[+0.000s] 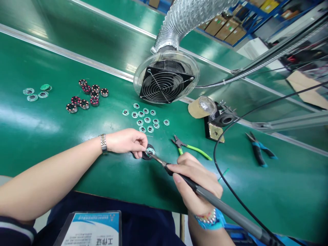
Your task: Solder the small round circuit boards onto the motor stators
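My right hand is wrapped round a soldering iron, whose metal tip touches a small round circuit board. That board sits in a dark round holder on the green table. My left hand is closed at the board's left edge, fingers pinched together; whatever is between them is too small to make out. Several more round boards lie just beyond. Green-handled cutters rest open beyond my right hand.
Several copper-wound rings and a few boards lie at the left. A fan hood hangs above the table. A solder roll, iron stand and blue-handled pliers are at the right. A black cable loops down.
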{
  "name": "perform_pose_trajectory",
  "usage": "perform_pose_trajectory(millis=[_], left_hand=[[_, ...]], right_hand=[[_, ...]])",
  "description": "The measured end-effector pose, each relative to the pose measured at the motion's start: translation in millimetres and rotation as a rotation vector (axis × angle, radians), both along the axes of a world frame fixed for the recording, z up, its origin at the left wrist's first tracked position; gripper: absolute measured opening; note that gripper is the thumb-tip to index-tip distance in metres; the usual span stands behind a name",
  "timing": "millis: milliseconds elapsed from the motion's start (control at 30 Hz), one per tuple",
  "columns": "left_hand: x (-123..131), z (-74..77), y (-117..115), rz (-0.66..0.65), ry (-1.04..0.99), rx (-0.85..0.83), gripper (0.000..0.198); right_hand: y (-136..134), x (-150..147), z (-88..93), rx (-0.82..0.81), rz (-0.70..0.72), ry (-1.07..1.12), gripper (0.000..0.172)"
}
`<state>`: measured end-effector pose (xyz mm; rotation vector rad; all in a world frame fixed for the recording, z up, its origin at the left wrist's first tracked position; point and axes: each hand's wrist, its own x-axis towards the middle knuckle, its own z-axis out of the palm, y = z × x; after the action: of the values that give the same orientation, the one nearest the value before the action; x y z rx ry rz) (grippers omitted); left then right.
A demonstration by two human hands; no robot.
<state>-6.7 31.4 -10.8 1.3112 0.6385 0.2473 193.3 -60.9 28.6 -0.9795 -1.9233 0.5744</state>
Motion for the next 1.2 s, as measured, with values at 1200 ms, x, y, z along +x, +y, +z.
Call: perform_pose_trajectory(millis=[1200], left_hand=[[3, 16.7, -67, 0.442, 0.351, 0.137, 0.015]], right_hand=[[26, -9, -39.9, -0.065, -0.007, -0.163, 0.027]])
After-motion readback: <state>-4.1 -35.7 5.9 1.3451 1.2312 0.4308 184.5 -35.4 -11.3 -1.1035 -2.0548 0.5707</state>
